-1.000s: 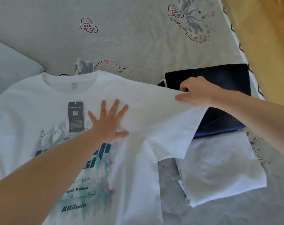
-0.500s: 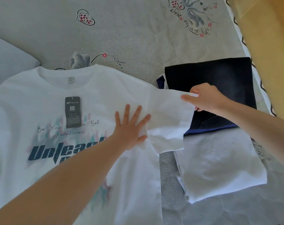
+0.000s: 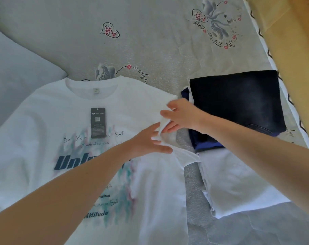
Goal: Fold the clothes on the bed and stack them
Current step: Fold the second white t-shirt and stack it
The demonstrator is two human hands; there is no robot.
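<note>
Softly limp, a white T-shirt lies on the bed; right hand pinches its sleeve, left hand spread flat beside. Best gripped at hems.

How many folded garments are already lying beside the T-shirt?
3 visible: a black one farthest away, a blue one under it, a white one nearest. More layers may be hidden in the pile.
</note>
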